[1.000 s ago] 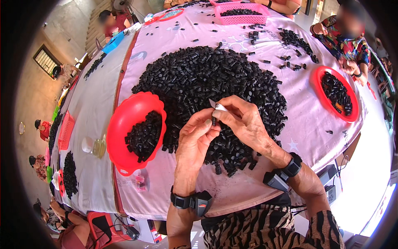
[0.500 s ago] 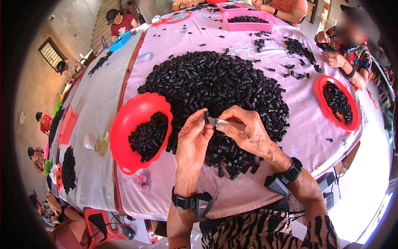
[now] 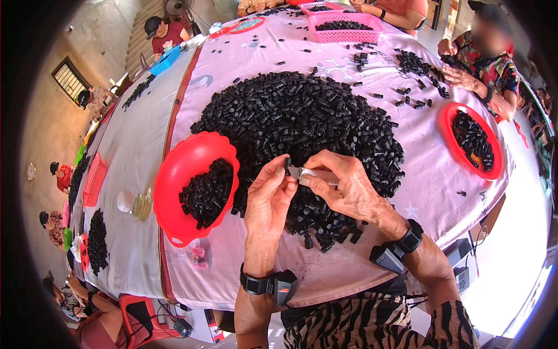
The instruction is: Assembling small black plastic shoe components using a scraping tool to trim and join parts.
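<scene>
Over the near part of a big heap of small black plastic pieces [image 3: 302, 116], my two hands meet. Pinched upright between the thumb and fingers of my left hand [image 3: 267, 200] is one black plastic piece [image 3: 287, 162]. A small flat metal blade [image 3: 296, 173] with a pale, wrapped-looking grip is held in my right hand [image 3: 351, 183]. Its tip touches or nearly touches the piece; the exact contact is too small to tell. Beside my left hand, a red scalloped bowl [image 3: 174, 168] holds more black pieces along its right side.
A red oval tray [image 3: 447, 125] of black pieces lies at the right, near a co-worker [image 3: 485, 64]. Pink baskets [image 3: 343, 36] stand at the far side. A clear jar [image 3: 141, 205] is left of the bowl. Other people sit around the cloth-covered table [image 3: 221, 273].
The blade's angle has shifted slightly at the black piece, while both hands keep nearly the same place and grip. At the right, the co-worker's hands have moved a little.
</scene>
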The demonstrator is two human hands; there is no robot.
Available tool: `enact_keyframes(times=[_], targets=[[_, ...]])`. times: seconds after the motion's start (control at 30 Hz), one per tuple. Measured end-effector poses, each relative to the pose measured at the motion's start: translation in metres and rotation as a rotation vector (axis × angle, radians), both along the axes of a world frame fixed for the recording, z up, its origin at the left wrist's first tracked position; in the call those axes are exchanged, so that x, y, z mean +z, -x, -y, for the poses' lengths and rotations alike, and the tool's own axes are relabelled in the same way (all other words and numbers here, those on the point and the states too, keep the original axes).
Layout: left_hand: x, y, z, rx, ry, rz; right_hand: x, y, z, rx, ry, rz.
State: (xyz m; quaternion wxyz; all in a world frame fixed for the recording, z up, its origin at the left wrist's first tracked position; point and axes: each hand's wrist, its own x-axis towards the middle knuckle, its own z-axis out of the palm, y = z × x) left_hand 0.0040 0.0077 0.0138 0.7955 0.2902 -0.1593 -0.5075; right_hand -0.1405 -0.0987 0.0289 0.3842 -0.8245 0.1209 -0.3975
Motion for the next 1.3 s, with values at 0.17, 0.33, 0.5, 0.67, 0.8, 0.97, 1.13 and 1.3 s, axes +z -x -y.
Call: enact_keyframes(times=[0.17,0.33,0.5,0.67,0.8,0.97,1.13,1.3], targets=[[0.0,0.0,-0.001,0.005,0.009,-0.002,0.003,0.003,-0.001,-0.002,0.051,-0.087],[0.001,0.001,0.0,0.006,-0.003,0.013,0.002,0.004,0.0,-0.009,0.078,-0.075],[0.0,0.002,-0.001,0.019,-0.008,0.014,0.004,0.004,-0.001,-0.009,0.084,-0.071],[-0.003,0.0,-0.001,0.006,0.003,0.036,0.003,0.004,-0.001,-0.007,0.102,-0.064],[-0.003,-0.001,-0.002,0.011,0.01,0.058,0.003,0.004,-0.001,-0.012,0.137,-0.078],[-0.002,-0.002,-0.003,-0.064,0.037,0.053,0.007,0.005,0.013,-0.272,0.279,0.14],[0.0,0.001,-0.001,-0.079,0.042,0.048,0.003,0.003,0.013,-0.262,0.018,0.091],[0.003,0.003,-0.002,-0.055,0.025,0.059,0.005,0.003,0.007,-0.204,0.029,0.04]])
